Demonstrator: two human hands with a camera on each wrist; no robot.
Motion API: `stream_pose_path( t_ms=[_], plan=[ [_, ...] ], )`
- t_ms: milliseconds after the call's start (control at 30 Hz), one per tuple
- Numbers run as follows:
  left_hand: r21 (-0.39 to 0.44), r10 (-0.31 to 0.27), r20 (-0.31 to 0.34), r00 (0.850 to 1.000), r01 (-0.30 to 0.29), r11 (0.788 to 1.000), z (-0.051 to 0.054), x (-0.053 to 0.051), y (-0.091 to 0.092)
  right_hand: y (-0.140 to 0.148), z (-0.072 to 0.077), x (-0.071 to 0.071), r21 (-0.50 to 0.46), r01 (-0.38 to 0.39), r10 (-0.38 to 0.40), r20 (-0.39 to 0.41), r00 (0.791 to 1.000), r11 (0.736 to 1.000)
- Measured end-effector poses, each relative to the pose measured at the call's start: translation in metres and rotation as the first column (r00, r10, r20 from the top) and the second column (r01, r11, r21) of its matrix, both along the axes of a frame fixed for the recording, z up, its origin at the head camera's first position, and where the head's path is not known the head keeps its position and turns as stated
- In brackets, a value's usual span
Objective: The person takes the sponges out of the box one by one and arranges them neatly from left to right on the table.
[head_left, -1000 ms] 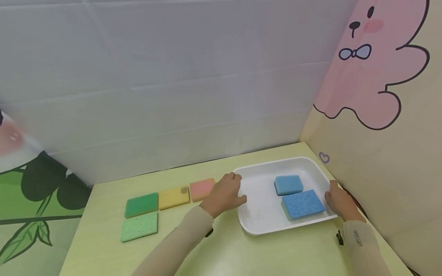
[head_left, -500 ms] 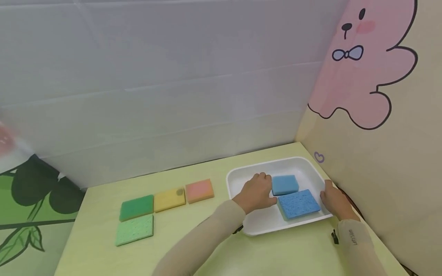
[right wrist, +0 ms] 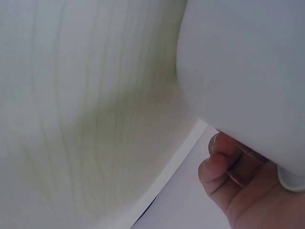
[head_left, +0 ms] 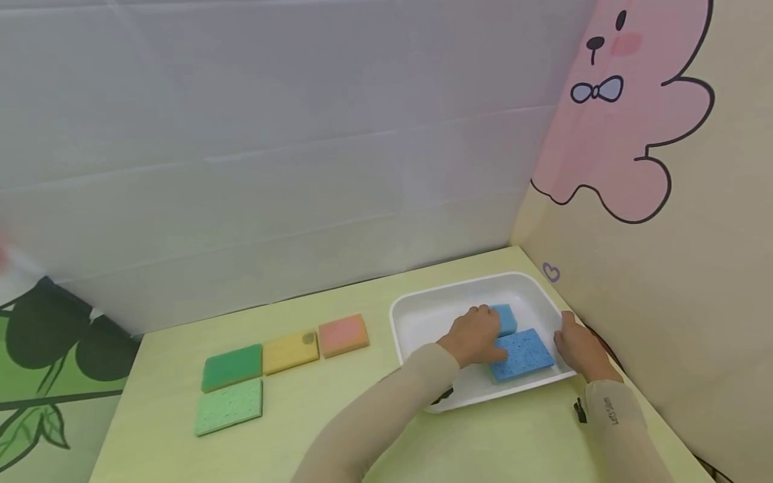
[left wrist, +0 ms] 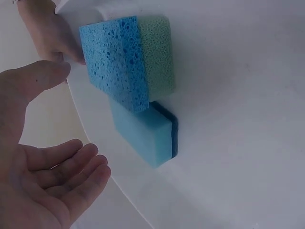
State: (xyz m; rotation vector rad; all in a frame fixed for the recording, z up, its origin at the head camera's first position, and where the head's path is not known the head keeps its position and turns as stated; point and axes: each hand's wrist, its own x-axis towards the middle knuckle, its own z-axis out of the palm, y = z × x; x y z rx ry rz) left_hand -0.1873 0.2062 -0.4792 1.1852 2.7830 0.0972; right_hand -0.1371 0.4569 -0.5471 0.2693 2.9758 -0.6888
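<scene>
A white tray (head_left: 423, 315) stands on the table's right side. In it lie a speckled blue sponge (head_left: 524, 355) with a pale green layer and a smaller light-blue sponge (head_left: 506, 320) with a dark backing. My left hand (head_left: 474, 335) is over the tray beside both sponges and hides part of them. In the left wrist view its thumb and fingers are spread apart, with a gap to the sponges. My right hand (head_left: 578, 345) grips the tray's right rim; in the right wrist view its fingers (right wrist: 217, 167) curl against the tray's outside.
On the left side of the table lie a dark green sponge (head_left: 232, 367), a light green sponge (head_left: 229, 406), a yellow sponge (head_left: 291, 351) and a pink-orange sponge (head_left: 343, 335). Walls (head_left: 302, 168) rise behind and to the right of the table (head_left: 290, 429).
My left hand has moved right, from the tray's left rim to over the sponges inside. The right hand stays on the right rim. The head view has shifted slightly.
</scene>
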Motion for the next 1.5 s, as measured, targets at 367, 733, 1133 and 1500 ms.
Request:
stream_pose_path(
  t_ms=[367, 733, 1133, 1500],
  plan=[
    [-0.046, -0.032, 0.015, 0.999, 0.032, 0.998, -0.010, 0.007, 0.023, 0.002, -0.003, -0.001, 0.005, 0.021, -0.021, 0.008, 1.000, 1.000],
    [-0.148, -0.051, -0.016, 0.999, 0.048, 0.988, -0.022, 0.012, 0.036, 0.001, -0.006, -0.001, 0.022, -0.002, 0.002, -0.003, 1.000, 1.000],
    [-0.180, -0.060, 0.004, 0.998, 0.059, 0.982, -0.030, 0.011, 0.040, -0.005, -0.003, -0.003, 0.033, 0.026, -0.026, 0.008, 1.000, 0.999],
    [-0.171, -0.098, 0.019, 0.995, 0.100, 0.980, -0.028, 0.003, 0.028, -0.016, -0.002, -0.005, 0.031, 0.081, -0.082, 0.041, 0.996, 0.996]
  ],
)
